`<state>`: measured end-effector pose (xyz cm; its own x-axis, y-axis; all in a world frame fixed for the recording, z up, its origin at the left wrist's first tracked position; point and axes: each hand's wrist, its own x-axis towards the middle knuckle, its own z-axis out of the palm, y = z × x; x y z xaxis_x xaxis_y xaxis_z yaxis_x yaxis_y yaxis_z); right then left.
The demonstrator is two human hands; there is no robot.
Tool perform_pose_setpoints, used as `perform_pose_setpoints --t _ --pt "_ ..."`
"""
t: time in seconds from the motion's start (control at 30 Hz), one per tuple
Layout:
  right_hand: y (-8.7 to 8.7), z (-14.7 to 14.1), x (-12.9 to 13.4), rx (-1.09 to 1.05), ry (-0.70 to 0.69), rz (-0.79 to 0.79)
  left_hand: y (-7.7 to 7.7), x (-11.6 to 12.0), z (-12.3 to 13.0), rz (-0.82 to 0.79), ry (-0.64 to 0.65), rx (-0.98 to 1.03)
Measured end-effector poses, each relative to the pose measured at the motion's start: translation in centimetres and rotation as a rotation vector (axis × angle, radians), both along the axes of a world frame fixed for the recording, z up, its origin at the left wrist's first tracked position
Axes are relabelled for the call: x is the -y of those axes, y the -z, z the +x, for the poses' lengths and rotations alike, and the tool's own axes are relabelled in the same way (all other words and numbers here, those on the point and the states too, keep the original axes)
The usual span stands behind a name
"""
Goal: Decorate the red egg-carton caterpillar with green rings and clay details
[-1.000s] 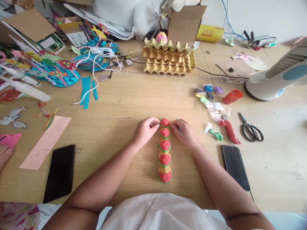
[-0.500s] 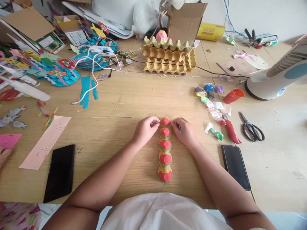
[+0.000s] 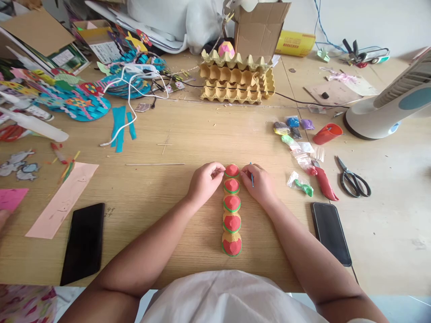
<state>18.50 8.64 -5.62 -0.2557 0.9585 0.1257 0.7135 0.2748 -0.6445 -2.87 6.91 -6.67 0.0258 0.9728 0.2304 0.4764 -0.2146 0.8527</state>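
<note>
A strip of egg-carton cups (image 3: 232, 204) lies lengthwise in front of me, its domes capped in red with green bands around their lower edges. At its far end, my left hand (image 3: 206, 180) is closed, thumb and forefinger pinched at the left rim of the farthest cup. Across from it, my right hand (image 3: 260, 183) has a thin blue stick (image 3: 252, 176) held upright between curled fingers. The right fingertips sit close to the same cup's right side; whether they touch it is unclear.
To the right lie bagged clay (image 3: 305, 187), a red-handled cutter (image 3: 325, 183), scissors (image 3: 353, 177) and a phone (image 3: 332, 233). Leftward are a pink paper strip (image 3: 63, 199) and a black tablet-like phone (image 3: 83, 242). Egg cartons (image 3: 232, 80) are stacked behind. Another person's hand (image 3: 3, 220) shows far left.
Both my hands stay almost where they were at the far cup. The view has shifted very slightly. At the far left, the other person's hand has drawn back a little.
</note>
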Motion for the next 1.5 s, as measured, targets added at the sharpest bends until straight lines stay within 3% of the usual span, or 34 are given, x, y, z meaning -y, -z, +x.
perform_pose_setpoints --t 0.3,0.63,0.8,0.93,1.2,1.5 --pt "0.1 0.2 -0.1 -0.033 0.022 0.008 -0.5 0.1 -0.1 0.003 -0.011 -0.013" --pt "-0.5 -0.1 0.7 0.174 -0.047 -0.028 -1.0 1.1 0.1 -0.09 -0.042 -0.179" --pt "-0.6 -0.1 0.6 0.096 -0.078 -0.064 -0.5 1.1 0.1 -0.126 -0.024 -0.003" --pt "-0.3 0.3 0.4 -0.135 -0.116 -0.101 -0.2 1.2 -0.1 -0.138 -0.019 0.167" --pt "-0.9 0.5 0.6 -0.553 -0.114 -0.354 -1.1 1.3 -0.2 -0.255 -0.008 0.495" --pt "-0.6 0.4 0.8 -0.782 -0.092 -0.475 -1.4 1.5 -0.3 -0.432 0.061 0.827"
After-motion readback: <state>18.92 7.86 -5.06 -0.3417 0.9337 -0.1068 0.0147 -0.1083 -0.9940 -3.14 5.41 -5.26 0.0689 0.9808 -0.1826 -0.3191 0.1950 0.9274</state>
